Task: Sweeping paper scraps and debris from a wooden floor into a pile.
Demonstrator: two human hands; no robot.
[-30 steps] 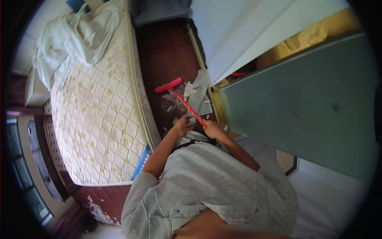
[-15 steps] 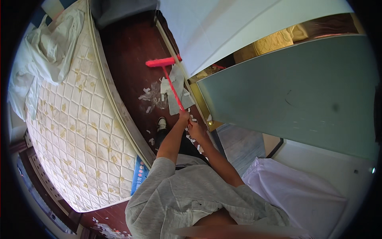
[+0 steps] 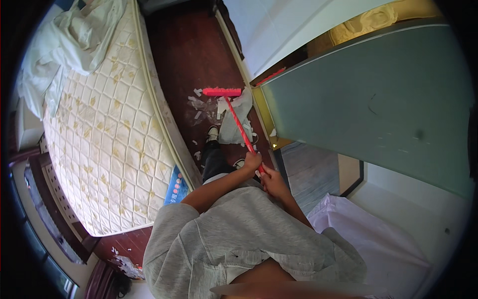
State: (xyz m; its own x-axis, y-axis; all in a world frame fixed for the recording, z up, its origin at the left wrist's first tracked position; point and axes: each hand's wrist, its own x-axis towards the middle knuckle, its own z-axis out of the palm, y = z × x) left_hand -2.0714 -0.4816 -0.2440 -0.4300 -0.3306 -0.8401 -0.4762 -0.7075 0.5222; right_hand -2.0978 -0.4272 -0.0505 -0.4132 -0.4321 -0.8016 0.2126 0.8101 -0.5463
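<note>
Both my hands grip the red handle of a broom (image 3: 239, 124). My left hand (image 3: 252, 161) is closed around the handle, with my right hand (image 3: 272, 180) wrapped around it just behind, nearer my body. The broom's wide red bristle head lies across the dark red wood floor (image 3: 194, 50), ahead of my feet. Under and beside the head are a crumpled whitish sheet (image 3: 236, 124), clear plastic and several white scraps (image 3: 197, 105).
A quilted mattress (image 3: 109, 134) with a white plastic bag (image 3: 74, 40) on it stands at the left. A grey-green panel (image 3: 368, 99) bounds the right. White cloth hangs at the upper right, and a pale draped cloth (image 3: 368, 239) lies lower right. More scraps (image 3: 127, 266) lie behind the mattress.
The broom has been drawn back toward my body, its head now over the sheet and scraps. My hands came nearer and lower, and the whole view has shifted.
</note>
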